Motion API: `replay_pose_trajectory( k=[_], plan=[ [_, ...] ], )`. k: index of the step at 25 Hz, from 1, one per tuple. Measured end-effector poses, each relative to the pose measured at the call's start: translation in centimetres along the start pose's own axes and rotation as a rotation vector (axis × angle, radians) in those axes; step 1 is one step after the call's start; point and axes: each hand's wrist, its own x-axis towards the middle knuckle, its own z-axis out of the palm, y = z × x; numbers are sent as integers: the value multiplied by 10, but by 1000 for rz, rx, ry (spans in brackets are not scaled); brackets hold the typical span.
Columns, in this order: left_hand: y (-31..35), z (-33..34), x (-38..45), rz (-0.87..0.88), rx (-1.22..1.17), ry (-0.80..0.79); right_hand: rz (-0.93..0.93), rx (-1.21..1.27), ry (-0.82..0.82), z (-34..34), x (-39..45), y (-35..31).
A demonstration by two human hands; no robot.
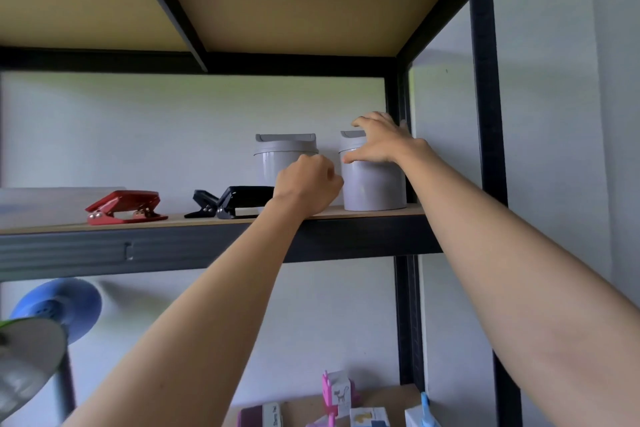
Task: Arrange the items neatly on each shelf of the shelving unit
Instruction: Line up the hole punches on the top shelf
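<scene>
Up high: black metal shelving unit (485, 114), chipboard shelf (194, 218) near eye level, both arms raised to it.

Right end of shelf: two grey lidded bins. Right bin (374, 184) at the near edge, just beside the far-right post. Left bin (280, 156) a bit farther back, small gap between the two, lower part hidden by the left hand.

Right hand (381, 142): draped over the top of the right bin, fingers spread and bent over the lid rim, thumb across the near face just under the lid. Gripping the bin's top.

Left hand (306, 184): curled into a loose fist in front of the gap between bins, wrist over the shelf's near edge. Knuckles close to the right bin's left side; contact or anything pinched inside — cannot tell, fingers turned away from camera.

Left of the bins, along the near edge: black hole punch (242, 206), handle raised, touching or just beside a smaller black clip-like piece (202, 208). Red hole punch (126, 206) further left, apart from the black one, also sprung open.

Lower shelf, bottom of view: pink toy-like item (334, 395) and small printed boxes (369, 418), partly cut off. Bottom left: blue lamp shade (65, 305), grey blurred disc (27, 357) nearer.
</scene>
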Motion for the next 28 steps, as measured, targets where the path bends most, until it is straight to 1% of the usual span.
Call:
replay_pose_trajectory(
  k=[3, 5, 7, 11, 13, 16, 19, 22, 24, 28],
  plan=[
    [-8, -14, -10, 14, 39, 76, -78, 3, 128, 9, -26, -20],
    [-23, -27, -14, -4, 57, 85, -96, 53, 134, 15, -44, -37],
    [-42, -41, -16, -37, 65, 62, -56, 142, 56, 20, -60, -57],
    [-83, -59, -18, -111, 136, -104, 47, 265, -211, 32, -81, -86],
    [-99, -60, -17, -150, 151, -187, 82, 267, -261, 35, -88, -91],
    [-113, -57, -13, -147, 110, -247, 115, 202, -225, 32, -99, -92],
    [-119, -54, -10, -69, 68, -231, 115, 184, -172, 31, -104, -93],
    [-126, -57, -5, -77, -51, -223, 114, 165, -108, 36, -105, -94],
    [-129, -61, 0, -145, -173, -295, 120, 158, -74, 38, -104, -94],
    [-130, -73, 9, -300, -341, -506, 126, 157, -57, 41, -103, -94]
  ],
)
